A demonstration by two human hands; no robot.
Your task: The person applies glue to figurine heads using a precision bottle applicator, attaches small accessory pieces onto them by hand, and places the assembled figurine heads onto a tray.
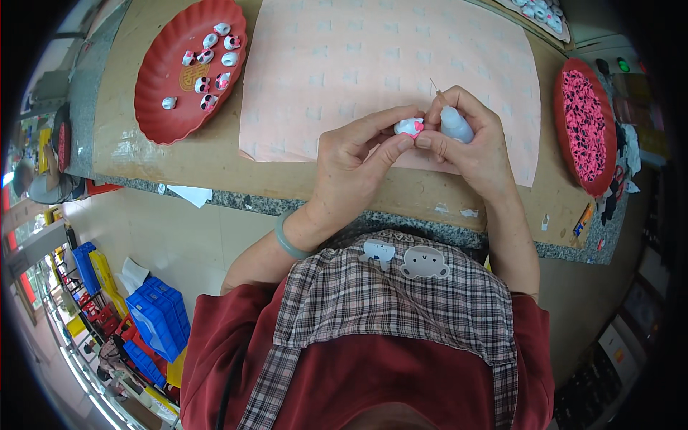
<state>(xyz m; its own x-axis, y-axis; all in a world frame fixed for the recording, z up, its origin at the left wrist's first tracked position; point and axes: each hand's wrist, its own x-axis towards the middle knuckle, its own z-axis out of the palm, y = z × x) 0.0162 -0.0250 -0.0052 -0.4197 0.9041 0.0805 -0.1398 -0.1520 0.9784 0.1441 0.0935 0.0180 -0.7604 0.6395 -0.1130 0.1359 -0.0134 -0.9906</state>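
Note:
Between the thumb and fingers of my left hand (355,154) is a small white figurine head (407,127) with a pink piece at its lower right. My right hand (479,147) wraps round a small translucent squeeze bottle (456,126), tilted so its base faces me. A thin needle tip (434,86) points up and left, away from the figurine. The right thumb tip is close beside the pink piece; I cannot tell whether it touches. Both hands are above the near edge of a pale pink patterned sheet (315,79).
At left, a red scalloped tray (152,86) bears several white figurine heads, some with pink and black parts. A red dish (609,136) of pink and black pieces stands at right. White pieces (541,13) lie at the far right corner. Blue crates (159,319) stand below left.

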